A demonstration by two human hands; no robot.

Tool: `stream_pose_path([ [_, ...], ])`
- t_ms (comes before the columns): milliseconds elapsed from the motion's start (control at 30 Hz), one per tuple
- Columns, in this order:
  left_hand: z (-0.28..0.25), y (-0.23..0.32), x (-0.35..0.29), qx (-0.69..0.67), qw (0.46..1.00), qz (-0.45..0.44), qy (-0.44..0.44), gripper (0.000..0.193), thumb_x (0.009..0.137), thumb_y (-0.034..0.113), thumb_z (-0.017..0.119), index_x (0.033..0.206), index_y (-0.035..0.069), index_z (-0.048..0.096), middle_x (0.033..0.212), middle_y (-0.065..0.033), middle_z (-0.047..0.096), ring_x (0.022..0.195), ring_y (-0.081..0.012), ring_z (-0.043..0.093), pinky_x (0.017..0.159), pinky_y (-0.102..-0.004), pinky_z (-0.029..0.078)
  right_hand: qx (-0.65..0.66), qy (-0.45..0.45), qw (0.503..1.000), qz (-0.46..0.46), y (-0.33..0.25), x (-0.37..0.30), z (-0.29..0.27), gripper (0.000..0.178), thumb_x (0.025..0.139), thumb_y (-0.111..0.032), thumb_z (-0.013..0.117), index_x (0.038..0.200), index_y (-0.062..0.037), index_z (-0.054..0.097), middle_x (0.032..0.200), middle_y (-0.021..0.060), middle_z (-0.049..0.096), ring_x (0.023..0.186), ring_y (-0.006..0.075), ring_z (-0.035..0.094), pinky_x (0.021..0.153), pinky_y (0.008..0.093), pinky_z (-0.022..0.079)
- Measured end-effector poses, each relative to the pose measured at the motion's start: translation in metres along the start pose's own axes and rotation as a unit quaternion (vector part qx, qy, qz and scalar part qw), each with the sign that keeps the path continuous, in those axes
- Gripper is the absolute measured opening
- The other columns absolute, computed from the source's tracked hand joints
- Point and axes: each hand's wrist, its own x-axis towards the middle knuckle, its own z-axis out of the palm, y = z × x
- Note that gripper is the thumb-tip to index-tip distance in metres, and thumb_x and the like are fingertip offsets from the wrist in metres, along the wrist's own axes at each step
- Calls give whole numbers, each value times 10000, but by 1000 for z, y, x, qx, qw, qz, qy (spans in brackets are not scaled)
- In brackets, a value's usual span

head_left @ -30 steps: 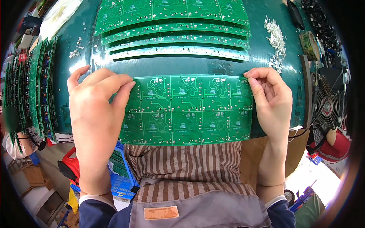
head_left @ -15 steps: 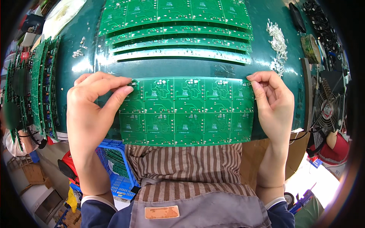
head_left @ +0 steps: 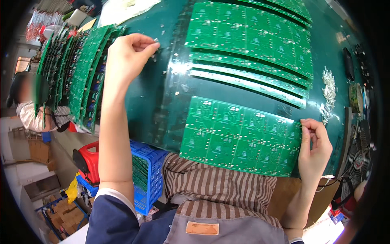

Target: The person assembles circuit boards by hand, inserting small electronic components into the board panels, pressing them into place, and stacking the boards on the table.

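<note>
A green printed circuit board panel (head_left: 239, 136) lies at the table's front edge, tilted and overhanging toward my lap. My right hand (head_left: 315, 146) is closed at its right corner, thumb and forefinger pinching the edge. My left hand (head_left: 129, 55) is away from the panel, over the table at the upper left. Its thumb and forefinger are pinched beside a few tiny shiny parts (head_left: 155, 41); whether one is between the fingertips is too small to tell. Beyond the panel, several more green panels (head_left: 252, 36) lie overlapped in a stack.
Upright boards with mounted components (head_left: 87, 77) stand in a row at the left. A heap of small clear parts (head_left: 328, 91) lies at the right, near a tape roll (head_left: 356, 97) and a fan (head_left: 357, 160). Below the table are a blue crate (head_left: 148, 179) and a red container (head_left: 90, 156).
My left hand has let go of the panel's left corner and moved up and left to the tiny parts. My right hand stays at the right corner. The view has swung left.
</note>
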Motion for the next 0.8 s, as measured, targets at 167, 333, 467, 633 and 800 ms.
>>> stream_pose_path([
  [167,11,-19,9,26,1000,3,-7,216,838,180,804,909,-18,753,733,-4,686,666,-53,588,621,-220,465,-12,21,999,-32,13,8,12,89,882,92,629,945,32,648,917,116,694,743,173,643,691,269,513],
  [333,22,-9,4,50,999,-10,6,244,831,195,797,948,-16,759,792,-64,728,715,-104,647,698,-255,517,-7,23,999,-36,27,12,18,84,888,60,648,957,13,658,915,107,693,706,191,623,661,282,506],
  [467,32,-1,5,67,997,-29,10,268,856,223,783,966,-19,752,799,-67,724,720,-109,641,713,-263,518,-17,22,999,-35,31,12,16,78,895,53,647,959,9,649,921,106,690,708,190,615,667,287,507],
  [633,34,9,-3,99,995,-1,21,244,920,219,729,965,-21,722,808,-27,690,764,-76,601,725,-247,485,-30,21,998,-42,36,11,15,80,898,55,643,963,8,643,928,106,690,724,199,626,673,293,511],
  [800,31,9,-20,3,1000,10,24,222,913,169,725,1003,-34,713,849,-67,717,798,-97,650,768,-243,507,-29,10,998,-46,34,13,16,85,897,56,641,967,6,642,930,107,690,734,204,635,679,296,514],
])
